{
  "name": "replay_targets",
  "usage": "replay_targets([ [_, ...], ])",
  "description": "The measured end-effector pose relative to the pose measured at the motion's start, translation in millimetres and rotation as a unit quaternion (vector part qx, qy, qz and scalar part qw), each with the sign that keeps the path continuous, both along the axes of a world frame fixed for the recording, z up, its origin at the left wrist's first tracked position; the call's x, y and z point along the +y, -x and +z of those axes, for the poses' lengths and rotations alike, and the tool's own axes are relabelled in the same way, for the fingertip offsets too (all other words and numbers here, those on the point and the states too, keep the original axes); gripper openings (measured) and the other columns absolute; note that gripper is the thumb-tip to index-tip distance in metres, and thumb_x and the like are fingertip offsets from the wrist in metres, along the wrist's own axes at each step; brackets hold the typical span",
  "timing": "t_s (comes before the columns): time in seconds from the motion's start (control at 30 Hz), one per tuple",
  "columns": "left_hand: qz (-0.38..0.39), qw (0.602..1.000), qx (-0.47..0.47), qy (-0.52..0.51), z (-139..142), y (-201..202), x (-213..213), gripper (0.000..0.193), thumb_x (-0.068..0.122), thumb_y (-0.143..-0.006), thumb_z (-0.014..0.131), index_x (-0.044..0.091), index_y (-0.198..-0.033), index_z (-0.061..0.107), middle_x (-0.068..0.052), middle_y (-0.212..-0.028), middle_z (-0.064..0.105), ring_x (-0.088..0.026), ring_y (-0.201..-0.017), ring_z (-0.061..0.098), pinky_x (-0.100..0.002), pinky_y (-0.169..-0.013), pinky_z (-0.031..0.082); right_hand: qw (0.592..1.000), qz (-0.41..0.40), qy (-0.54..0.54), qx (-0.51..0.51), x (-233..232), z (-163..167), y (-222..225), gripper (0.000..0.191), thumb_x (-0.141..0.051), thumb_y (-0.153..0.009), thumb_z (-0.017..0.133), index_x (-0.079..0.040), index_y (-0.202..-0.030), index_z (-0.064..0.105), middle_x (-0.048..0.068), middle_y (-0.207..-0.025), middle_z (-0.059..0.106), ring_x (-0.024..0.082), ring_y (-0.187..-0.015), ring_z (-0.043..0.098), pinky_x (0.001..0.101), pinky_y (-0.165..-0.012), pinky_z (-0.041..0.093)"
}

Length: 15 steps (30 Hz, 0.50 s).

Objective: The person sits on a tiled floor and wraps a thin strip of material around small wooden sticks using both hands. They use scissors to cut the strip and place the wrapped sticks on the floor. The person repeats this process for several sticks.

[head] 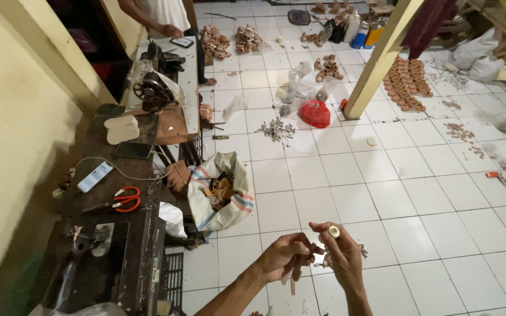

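While left fingers point(300, 248) pinch brown strips point(297, 270), right fingers point(328, 241) hold a white spool point(334, 232).

Open tiled floor point(417, 193) right; sack point(221, 193), worktable point(118, 234) probably crowd left.

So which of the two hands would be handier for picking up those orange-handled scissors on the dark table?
Probably the left hand. The orange-handled scissors lie on the dark worktable to the person's left. The right hand is farther off and pinches a small pale cylindrical piece. The left holds thin brown strips, though.
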<state>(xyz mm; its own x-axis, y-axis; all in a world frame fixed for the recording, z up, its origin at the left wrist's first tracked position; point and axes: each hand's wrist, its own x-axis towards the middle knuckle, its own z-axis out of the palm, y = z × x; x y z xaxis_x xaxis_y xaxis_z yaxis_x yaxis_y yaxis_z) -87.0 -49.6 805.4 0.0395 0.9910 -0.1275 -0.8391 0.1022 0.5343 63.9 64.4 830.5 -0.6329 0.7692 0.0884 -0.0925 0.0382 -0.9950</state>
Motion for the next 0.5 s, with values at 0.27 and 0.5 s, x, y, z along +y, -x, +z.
replay_targets([
  [0.27,0.063,0.962,0.263,-0.020,14.0,19.0,22.2,0.013,0.010,-0.098,0.065,0.000,-0.105,0.068,-0.012,-0.100,0.074,-0.013,-0.078,0.069,-0.027,-0.072,0.058,0.972,-0.015,0.182,0.147,29.6,7.7,0.0,0.013,-0.009,-0.100,0.064,0.001,-0.109,0.063,0.005,-0.093,0.064,0.012,-0.081,0.061,0.0358,-0.083,0.059],
  [0.5,0.125,0.936,0.329,-0.024,30.4,26.3,49.9,0.016,0.012,-0.097,0.068,-0.003,-0.103,0.069,-0.011,-0.098,0.077,-0.011,-0.080,0.068,-0.026,-0.077,0.059,0.961,0.019,-0.066,-0.268,49.6,42.0,-4.5,0.020,-0.017,-0.096,0.068,-0.011,-0.115,0.072,0.008,-0.077,0.072,0.016,-0.056,0.046,0.0302,-0.052,0.040],
])
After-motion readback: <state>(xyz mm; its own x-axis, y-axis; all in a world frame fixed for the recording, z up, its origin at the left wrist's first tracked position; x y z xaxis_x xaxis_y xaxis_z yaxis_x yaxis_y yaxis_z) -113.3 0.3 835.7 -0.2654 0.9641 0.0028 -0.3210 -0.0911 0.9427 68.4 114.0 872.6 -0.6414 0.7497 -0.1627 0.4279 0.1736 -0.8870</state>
